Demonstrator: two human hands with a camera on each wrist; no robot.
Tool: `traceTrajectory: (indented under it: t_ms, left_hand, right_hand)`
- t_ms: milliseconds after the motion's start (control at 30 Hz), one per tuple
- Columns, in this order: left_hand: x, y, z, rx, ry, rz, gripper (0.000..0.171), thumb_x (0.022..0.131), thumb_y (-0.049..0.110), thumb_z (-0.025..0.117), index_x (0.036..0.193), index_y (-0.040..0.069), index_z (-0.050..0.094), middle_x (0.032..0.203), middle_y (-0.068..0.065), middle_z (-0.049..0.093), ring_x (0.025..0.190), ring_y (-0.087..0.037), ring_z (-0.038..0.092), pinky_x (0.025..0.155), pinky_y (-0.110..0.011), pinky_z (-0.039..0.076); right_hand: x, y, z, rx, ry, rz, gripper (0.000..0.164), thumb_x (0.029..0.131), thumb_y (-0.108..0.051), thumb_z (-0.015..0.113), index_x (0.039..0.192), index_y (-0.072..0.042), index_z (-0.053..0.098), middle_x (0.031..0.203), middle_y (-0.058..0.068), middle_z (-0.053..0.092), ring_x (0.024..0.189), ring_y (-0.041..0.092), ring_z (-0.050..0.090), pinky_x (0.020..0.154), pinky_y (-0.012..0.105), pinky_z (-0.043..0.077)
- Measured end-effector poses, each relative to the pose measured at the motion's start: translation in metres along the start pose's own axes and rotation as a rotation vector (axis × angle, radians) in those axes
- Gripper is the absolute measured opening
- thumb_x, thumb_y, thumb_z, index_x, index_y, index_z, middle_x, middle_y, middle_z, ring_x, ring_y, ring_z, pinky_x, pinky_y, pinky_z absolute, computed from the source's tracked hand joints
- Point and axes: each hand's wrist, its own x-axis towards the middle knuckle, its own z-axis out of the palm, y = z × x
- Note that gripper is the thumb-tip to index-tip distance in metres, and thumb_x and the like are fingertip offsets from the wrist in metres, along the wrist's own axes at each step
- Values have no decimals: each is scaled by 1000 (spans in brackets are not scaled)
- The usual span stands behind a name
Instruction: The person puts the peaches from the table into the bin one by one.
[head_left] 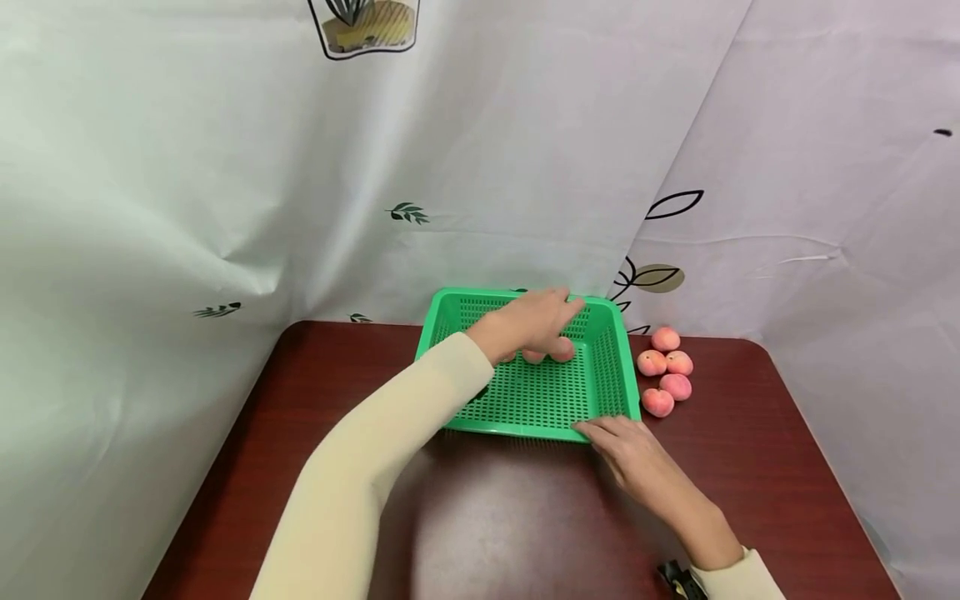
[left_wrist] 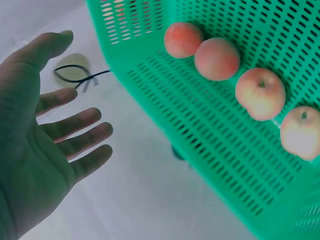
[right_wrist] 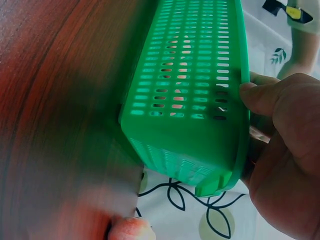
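A green plastic basket (head_left: 517, 432) with slotted walls stands at the back of the table. Over its far side reaches my left hand (head_left: 534, 319); the left wrist view shows that hand (left_wrist: 47, 135) with fingers spread and nothing held, apart from the basket wall. Several peaches (left_wrist: 217, 59) lie in a row inside the basket, partly hidden by the left hand in the head view. At the near right corner my right hand (head_left: 628, 454) grips the basket's rim, with the thumb outside and the other fingers on the inner side, as the right wrist view shows.
Several more peaches (head_left: 676, 387) sit in a cluster on the dark red-brown table (head_left: 742, 467), just right of the basket. A white cloth with printed leaves (head_left: 525, 167) hangs behind the table's back edge and along both sides.
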Motion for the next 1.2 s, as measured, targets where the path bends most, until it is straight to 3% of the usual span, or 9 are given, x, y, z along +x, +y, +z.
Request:
traceTrajectory:
  t_ms: [200,400,700,833,933,1033,1133,1200]
  left_hand:
    - [-40,-2,-4,21,120,64,70,100,54,56,154,11,42,143,-10,53,129,-24,55,105,-41,48]
    - [-80,-7,6,27,168,59,73,97,58,62,151,12,46,144,-8,55,126,-25,57,100,-42,51]
    - [-118,-8,36,-30,164,27,71,95,58,65,145,10,51,132,-7,60,113,-24,59,97,-42,51]
    - [-134,-10,55,-115,201,28,63,93,56,69,133,11,53,119,-3,59,100,-20,57,90,-37,51]
    - [-144,-11,66,-198,217,18,65,91,53,72,136,10,53,117,-5,60,95,-19,57,84,-36,52]
    - [-153,-9,75,-254,216,-8,72,91,53,73,144,9,53,126,-8,62,103,-20,60,89,-39,53]
    - [-158,-8,84,-264,222,-29,73,90,54,72,145,9,53,131,-8,61,114,-22,60,97,-42,51]
    - [-160,-7,89,-244,233,-40,74,90,54,72,145,9,53,129,-7,62,113,-24,60,96,-42,51]
  right_hand:
    - [1,0,-1,-10,-1,-15,42,79,3,79,119,-8,73,107,3,73,94,23,69,79,43,55]
    - [3,-2,-5,-7,-29,-4,43,79,2,80,121,-7,73,108,4,73,96,23,69,82,43,55]
    - [3,-2,-9,23,-70,18,43,81,-3,80,123,-7,72,112,5,73,101,24,69,88,44,56]
    - [2,-1,-13,39,-62,18,31,93,-11,73,123,-6,71,115,6,73,106,25,69,92,44,55]
    - [1,2,-20,31,-43,25,31,92,-12,74,122,-5,71,117,8,72,109,26,69,93,44,55]
    - [2,7,-29,8,-32,26,35,89,-11,76,123,-4,71,120,10,71,111,29,68,94,46,54]
    - [4,15,-38,-25,-21,23,35,103,-29,62,125,-2,69,125,14,70,114,32,66,93,49,54]
    - [7,21,-45,-40,-3,19,50,109,-41,44,125,0,68,127,18,68,117,34,64,92,52,54]
